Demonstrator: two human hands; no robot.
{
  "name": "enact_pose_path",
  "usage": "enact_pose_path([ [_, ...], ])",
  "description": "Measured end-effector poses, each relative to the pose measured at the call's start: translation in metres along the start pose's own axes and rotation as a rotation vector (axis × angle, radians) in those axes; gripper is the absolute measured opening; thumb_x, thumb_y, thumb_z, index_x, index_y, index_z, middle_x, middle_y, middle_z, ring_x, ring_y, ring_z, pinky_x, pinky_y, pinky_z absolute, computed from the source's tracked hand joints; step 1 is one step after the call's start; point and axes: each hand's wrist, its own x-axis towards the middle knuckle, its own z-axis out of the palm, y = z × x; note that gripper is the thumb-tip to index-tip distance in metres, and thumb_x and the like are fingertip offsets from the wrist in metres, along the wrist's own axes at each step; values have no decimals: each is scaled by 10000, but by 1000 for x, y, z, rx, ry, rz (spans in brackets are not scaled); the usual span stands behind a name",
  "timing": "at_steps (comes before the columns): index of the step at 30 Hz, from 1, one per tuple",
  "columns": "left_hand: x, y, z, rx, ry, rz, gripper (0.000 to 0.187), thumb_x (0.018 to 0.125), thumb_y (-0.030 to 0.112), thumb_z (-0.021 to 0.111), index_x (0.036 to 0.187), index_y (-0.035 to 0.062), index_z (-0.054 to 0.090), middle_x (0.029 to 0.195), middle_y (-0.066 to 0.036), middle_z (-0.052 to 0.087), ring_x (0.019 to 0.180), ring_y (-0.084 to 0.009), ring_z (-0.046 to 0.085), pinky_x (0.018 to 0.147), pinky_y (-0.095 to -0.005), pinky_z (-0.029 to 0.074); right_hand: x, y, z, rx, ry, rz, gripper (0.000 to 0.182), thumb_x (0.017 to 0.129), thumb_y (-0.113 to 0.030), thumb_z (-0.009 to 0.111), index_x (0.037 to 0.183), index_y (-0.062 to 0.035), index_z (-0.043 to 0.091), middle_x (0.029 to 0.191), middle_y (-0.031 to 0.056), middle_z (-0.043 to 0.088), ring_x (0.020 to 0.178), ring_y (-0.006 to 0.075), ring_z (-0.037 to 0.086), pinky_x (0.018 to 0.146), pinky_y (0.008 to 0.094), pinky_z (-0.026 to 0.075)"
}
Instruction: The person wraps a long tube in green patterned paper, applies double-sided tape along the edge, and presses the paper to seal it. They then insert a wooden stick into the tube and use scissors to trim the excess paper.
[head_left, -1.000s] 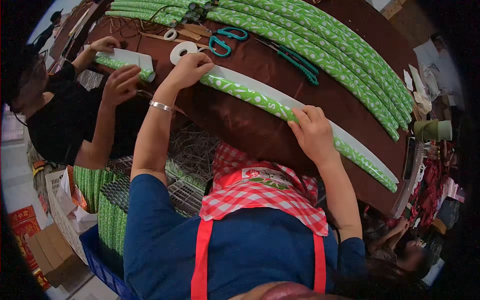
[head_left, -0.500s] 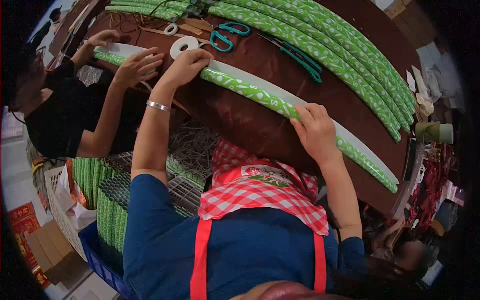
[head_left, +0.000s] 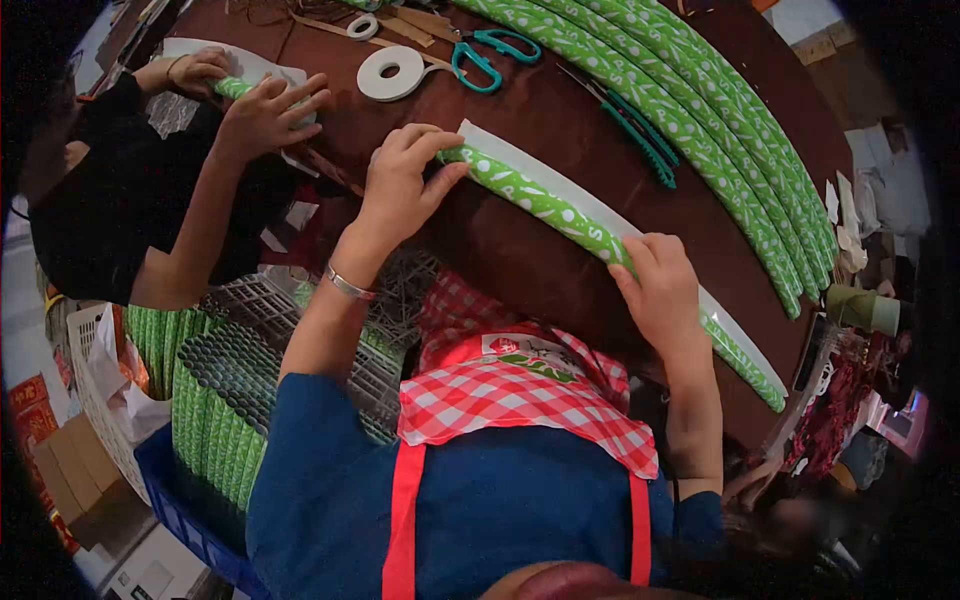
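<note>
A long, narrow roll of green patterned paper (head_left: 540,203) lies slantwise across the near part of the brown table, with a white strip along its far edge. My left hand (head_left: 408,178) has its fingers over the roll's left end and its thumb on the near side. Farther right along the same roll, my right hand (head_left: 662,292) grips it, fingers on top and thumb toward me. Just beyond my left hand lies a white tape roll (head_left: 391,74), beside teal-handled scissors (head_left: 490,58). A dark green cutter-like tool (head_left: 637,135) rests past the roll.
Finished-looking green rolls (head_left: 690,130) lie along the table's far side. At left a co-worker's hands (head_left: 268,118) work on another green piece. Below, a blue crate (head_left: 190,510) holds many upright green rolls (head_left: 215,430). A smaller tape roll (head_left: 362,27) sits farther back.
My left hand has come away from beside the tape roll and down onto the roll's left end, its thumb now below. My right hand keeps its grip. The view has shifted slightly.
</note>
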Motion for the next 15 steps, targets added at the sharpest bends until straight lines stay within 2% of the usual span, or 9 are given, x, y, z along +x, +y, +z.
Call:
enact_pose_path([
  [3,0,-2,0,-44,-4,-22,271,775,185,769,1005,74,677,996,-82,639,920,-286,608,770,-399,496,37,-19,17,16,38,-128,346,731,-138,757,1040,-53,625,906,107,573,846,309,564,705,406,489],
  [4,-1,-3,1,-48,3,-27,271,775,185,769,1005,74,677,996,-82,639,920,-286,608,770,-399,496,52,-25,23,41,65,-169,296,717,-144,764,968,-65,627,868,92,568,823,291,565,700,397,490],
  [12,-4,2,-7,-293,0,-112,215,769,85,741,962,36,661,956,-112,639,873,-284,632,769,-364,507,130,-57,67,106,54,-293,235,709,-190,770,823,-76,598,828,68,564,809,268,570,679,389,481],
  [14,3,-4,-12,-313,-49,-151,249,825,61,713,1051,-1,630,1043,-126,629,948,-240,632,794,-346,517,131,-57,68,122,32,-297,239,706,-200,772,816,-78,598,827,68,563,806,269,568,669,389,476],
  [15,7,-4,-13,-346,-73,-269,316,846,63,683,1143,-2,596,1041,-125,647,950,-214,639,822,-338,515,131,-57,68,152,34,-300,245,712,-176,769,855,-67,603,815,80,557,784,282,559,661,396,469],
])
